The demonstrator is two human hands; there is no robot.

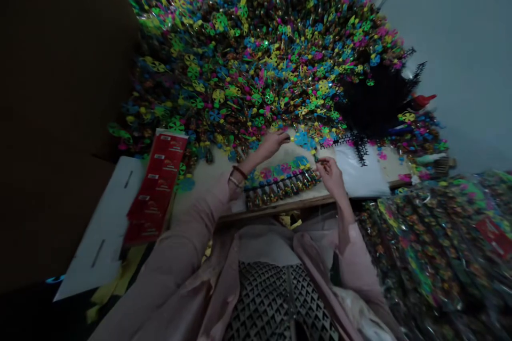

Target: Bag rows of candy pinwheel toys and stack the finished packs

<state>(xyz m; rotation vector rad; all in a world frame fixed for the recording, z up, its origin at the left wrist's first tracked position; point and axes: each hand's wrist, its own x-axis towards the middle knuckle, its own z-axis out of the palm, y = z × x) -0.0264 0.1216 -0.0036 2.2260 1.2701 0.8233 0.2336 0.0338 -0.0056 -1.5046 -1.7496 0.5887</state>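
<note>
My left hand (pixel 274 142) reaches to the near edge of the toy heap, its fingers pinched on what looks like a small candy-filled bottle with a pinwheel top. Opposite it, my right hand (pixel 330 175) has its fingertips closed at the right end of a row of bottles; a small dark piece shows there, too little to name. Blue pinwheels (pixel 304 140) lie between the two hands. Below them, a row of small clear bottles (pixel 282 187) filled with coloured bits sits along a black strip, pinwheels pointing away from me.
A large heap of pinwheel bottles (pixel 248 64) rises behind the board (pixel 212 170). Black plastic strips (pixel 370 98) pile up at the right, near a white plastic bag (pixel 358 170). Red printed cards (pixel 160 186) lie at left. Packed bottles (pixel 432 240) fill the lower right.
</note>
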